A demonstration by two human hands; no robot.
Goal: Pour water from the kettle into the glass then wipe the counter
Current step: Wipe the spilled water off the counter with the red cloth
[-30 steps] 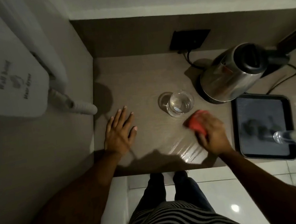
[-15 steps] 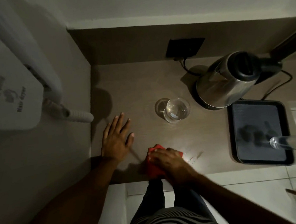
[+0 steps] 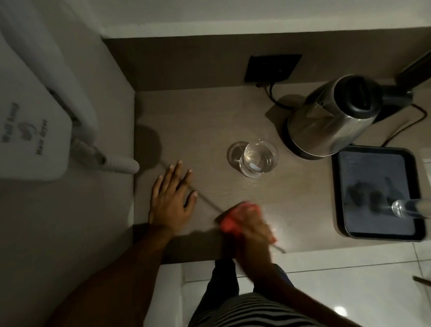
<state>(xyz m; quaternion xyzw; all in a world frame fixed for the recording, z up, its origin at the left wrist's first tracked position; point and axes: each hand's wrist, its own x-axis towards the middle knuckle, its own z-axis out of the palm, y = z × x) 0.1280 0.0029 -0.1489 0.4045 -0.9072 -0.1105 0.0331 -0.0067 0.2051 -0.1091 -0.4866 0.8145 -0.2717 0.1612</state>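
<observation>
Red cloth (image 3: pixel 237 218) under the right hand (image 3: pixel 253 232), near the front edge of the counter (image 3: pixel 205 127).

Cloth: red, bunched, blurred; the right hand presses down on it with fingers curled over it, gripping it against the wood-tone surface. Left hand (image 3: pixel 171 197): flat on the counter just left of the cloth, fingers spread, holding nothing. Glass (image 3: pixel 259 158): clear, upright, holding water, behind the cloth and apart from it. Kettle (image 3: pixel 334 118): steel body, black lid, on its base right of the glass, cord running to a black wall socket (image 3: pixel 272 68). Black tray (image 3: pixel 377 191): right end of the counter, just in front of the kettle, with a clear bottle (image 3: pixel 426 209) lying across its near right corner. White wall-mounted hair dryer (image 3: pixel 19 125): left wall, well apart from the cloth.
</observation>
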